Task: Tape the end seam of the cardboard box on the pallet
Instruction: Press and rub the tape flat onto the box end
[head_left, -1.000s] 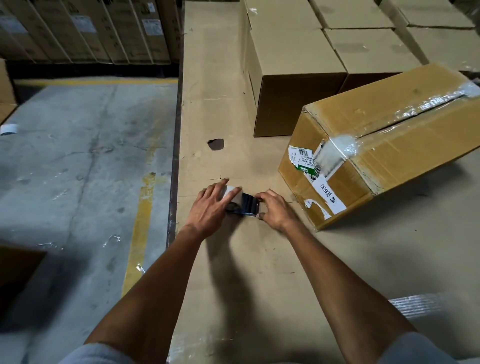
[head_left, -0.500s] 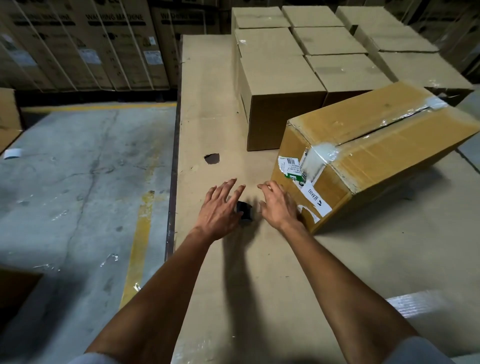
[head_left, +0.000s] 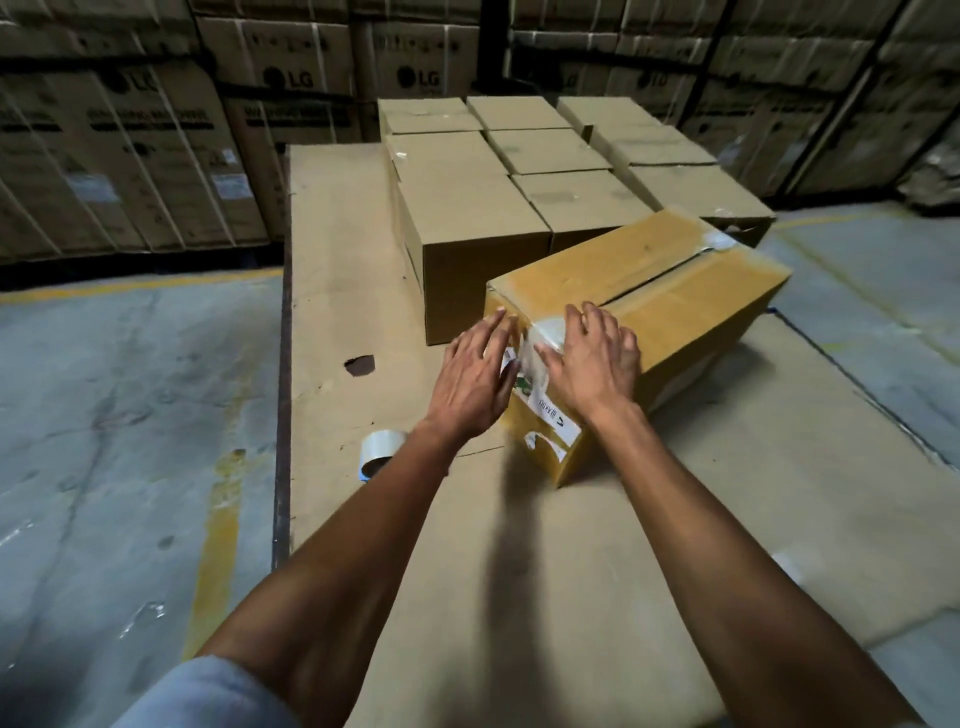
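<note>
Nearest the camera, 2 bare forearms reach forward over the flat cardboard sheet (head_left: 519, 597) that covers the pallet. Just left of the left forearm, a roll of clear packing tape (head_left: 381, 451) lies loose on that sheet, held by neither hand. Beyond it, the left hand (head_left: 475, 379) is open with fingers spread, pressed flat against the near end face of the cardboard box (head_left: 675, 301), gripping nothing. Beside it, the right hand (head_left: 592, 364) is likewise open and splayed, laid over the upper corner of the same end, palm down on the surface. Between the 2 hands a strip of clear tape (head_left: 545, 338) runs over the end seam, with white labels (head_left: 550, 410) below it. The box sits askew on the sheet, its top seam showing a dark gap further back. Behind it stand 2 rows of plain smaller cartons (head_left: 467, 208), and along the far wall stacked LG cartons (head_left: 291, 78) rise out of view. Grey concrete floor (head_left: 130, 415) with a yellow line lies to the left.
</note>
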